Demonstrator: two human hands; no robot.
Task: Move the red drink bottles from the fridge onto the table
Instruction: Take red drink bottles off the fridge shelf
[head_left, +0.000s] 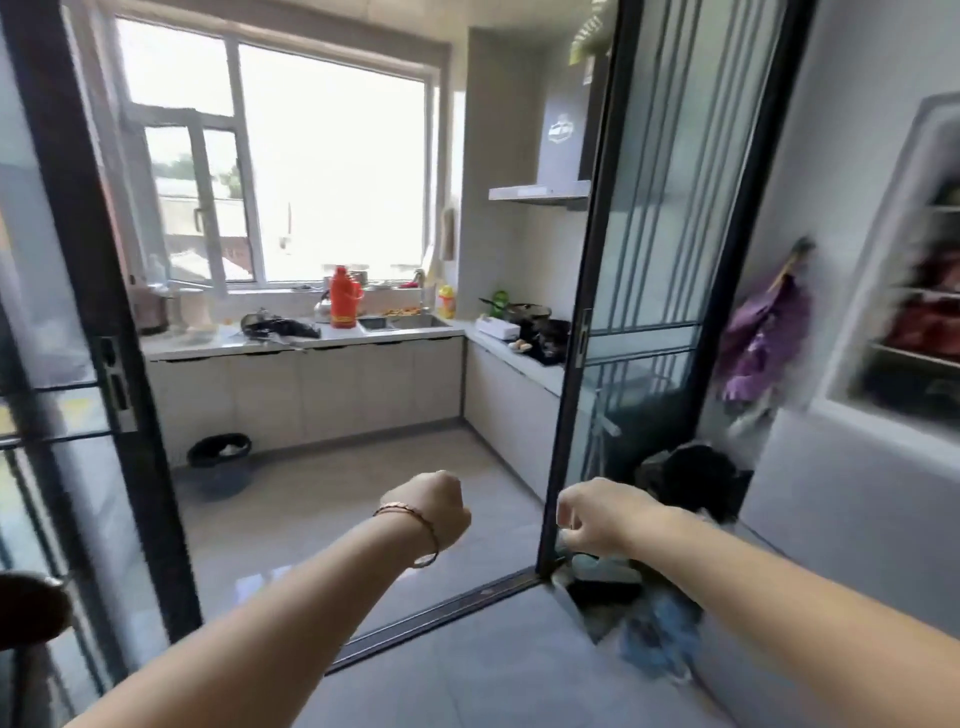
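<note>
Two fists are leading in the head view: left hand (441, 506) and right hand (592, 514) are curling closed on nothing, apparently free for reaching. Blurred red shapes, likely the red drink bottles (924, 325), are sitting on shelves inside the open fridge (852, 467), far right.

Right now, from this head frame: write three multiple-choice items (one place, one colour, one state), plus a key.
1. Where does the red jug stand?
A) on the floor
B) on the counter beside the sink
C) on the range hood

2. What colour is the cloth hanging on the right wall?
A) purple
B) green
C) orange

3. How are the left hand and the right hand?
A) each holding a bottle
B) flat on the counter
C) curled, holding nothing

Key: 1 B, the jug's base sits on the worktop left of the basin. 2 A, its folds read purple. 3 C, both fists hang in mid-air, empty.
</note>
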